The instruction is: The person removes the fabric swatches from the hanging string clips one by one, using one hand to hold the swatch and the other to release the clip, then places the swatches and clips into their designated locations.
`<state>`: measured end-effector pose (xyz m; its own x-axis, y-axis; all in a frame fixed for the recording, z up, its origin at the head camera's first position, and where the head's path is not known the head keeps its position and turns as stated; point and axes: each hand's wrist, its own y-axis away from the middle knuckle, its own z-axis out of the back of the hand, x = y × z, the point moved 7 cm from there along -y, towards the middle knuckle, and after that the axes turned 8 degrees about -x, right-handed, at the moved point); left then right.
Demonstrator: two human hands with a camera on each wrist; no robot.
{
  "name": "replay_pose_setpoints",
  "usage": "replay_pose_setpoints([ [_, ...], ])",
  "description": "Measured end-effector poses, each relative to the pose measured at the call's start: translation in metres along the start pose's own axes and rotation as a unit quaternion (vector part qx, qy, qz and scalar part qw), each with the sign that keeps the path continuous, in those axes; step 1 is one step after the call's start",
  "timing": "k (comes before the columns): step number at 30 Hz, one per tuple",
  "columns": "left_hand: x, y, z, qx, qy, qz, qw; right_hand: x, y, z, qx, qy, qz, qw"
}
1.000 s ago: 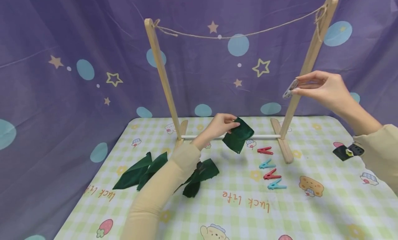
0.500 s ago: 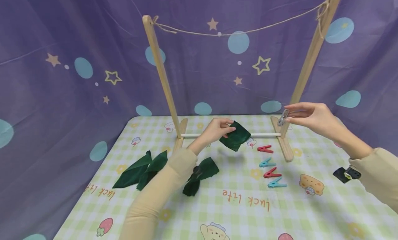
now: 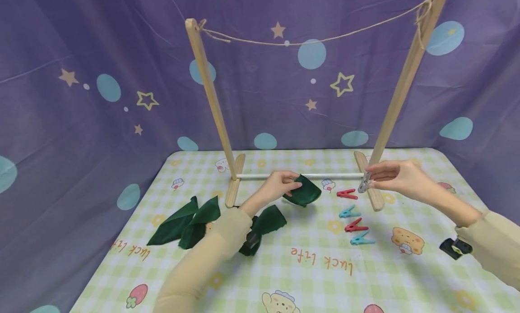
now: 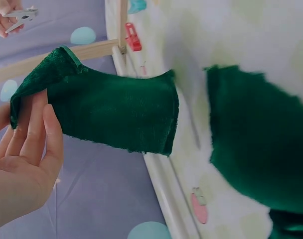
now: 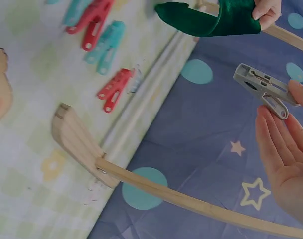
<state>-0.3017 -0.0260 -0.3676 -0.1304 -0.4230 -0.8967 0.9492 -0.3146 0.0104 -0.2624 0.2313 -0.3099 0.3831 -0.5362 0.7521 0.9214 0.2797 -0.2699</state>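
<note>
My left hand (image 3: 277,185) pinches a dark green cloth (image 3: 304,191) by one edge, close over the table near the rack's white rod. In the left wrist view the cloth (image 4: 111,109) folds over the fingers and its free end hangs away from them. My right hand (image 3: 400,177) holds a grey clothespin (image 3: 364,182) beside the rack's right post. Seen from the right wrist, thumb and fingers squeeze the handles of that clothespin (image 5: 263,87). Another green cloth (image 3: 271,219) lies below my left forearm, partly hidden by the sleeve.
Two more green cloths (image 3: 172,225) lie at the left. Red and blue clothespins (image 3: 359,238) form a column right of centre. The wooden rack (image 3: 211,92) stands at the back with a twine line (image 3: 264,43) tied between its posts. A black strap (image 3: 455,248) sits by the right sleeve.
My right hand has come down with the grey clothespin, from high beside the right post to near its base. My left hand has lowered the green cloth and moved slightly left.
</note>
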Motion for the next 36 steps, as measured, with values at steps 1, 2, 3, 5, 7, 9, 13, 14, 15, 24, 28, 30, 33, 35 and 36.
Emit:
replay_pose_setpoints([
  [1,0.003,0.002,-0.001,0.001,-0.003,0.002,1.0000,-0.001,0.002,-0.002,0.004,0.000,-0.003,1.0000],
  [2,0.004,0.005,-0.001,0.003,-0.004,0.003,1.0000,-0.003,0.003,-0.005,0.010,-0.005,-0.004,0.9999],
  [3,0.007,0.008,-0.002,0.005,-0.002,0.004,1.0000,-0.004,0.005,-0.008,0.016,-0.011,-0.007,0.9998],
  [5,0.011,0.012,-0.003,0.010,0.001,0.000,1.0000,-0.007,0.009,-0.013,0.027,-0.021,-0.009,0.9994],
  [7,0.014,0.017,-0.005,0.016,0.004,-0.004,0.9999,-0.009,0.013,-0.019,0.040,-0.043,-0.014,0.9982],
  [9,0.017,0.021,-0.007,0.022,0.006,-0.009,0.9997,-0.011,0.018,-0.023,0.051,-0.065,-0.022,0.9963],
  [13,0.020,0.034,-0.008,0.032,0.010,-0.008,0.9994,-0.015,0.027,-0.031,0.069,-0.086,-0.022,0.9937],
  [14,0.019,0.038,-0.008,0.035,0.009,-0.008,0.9993,-0.016,0.029,-0.032,0.073,-0.088,-0.017,0.9933],
  [15,0.016,0.043,-0.007,0.039,0.011,-0.005,0.9992,-0.017,0.032,-0.034,0.079,-0.089,-0.013,0.9928],
  [24,0.036,0.064,-0.012,0.064,0.004,0.008,0.9979,-0.031,0.049,-0.049,0.127,-0.100,-0.023,0.9867],
  [28,0.056,0.070,-0.016,0.072,-0.011,0.021,0.9971,-0.036,0.055,-0.056,0.138,-0.104,-0.036,0.9843],
  [30,0.061,0.075,-0.018,0.076,-0.016,0.022,0.9967,-0.038,0.059,-0.059,0.143,-0.108,-0.045,0.9829],
  [33,0.065,0.081,-0.020,0.086,-0.018,0.015,0.9961,-0.041,0.064,-0.063,0.149,-0.112,-0.057,0.9809],
  [35,0.066,0.084,-0.022,0.094,-0.015,0.009,0.9954,-0.043,0.067,-0.065,0.152,-0.111,-0.059,0.9803],
  [36,0.067,0.086,-0.023,0.098,-0.017,0.007,0.9950,-0.044,0.069,-0.065,0.154,-0.116,-0.060,0.9794],
])
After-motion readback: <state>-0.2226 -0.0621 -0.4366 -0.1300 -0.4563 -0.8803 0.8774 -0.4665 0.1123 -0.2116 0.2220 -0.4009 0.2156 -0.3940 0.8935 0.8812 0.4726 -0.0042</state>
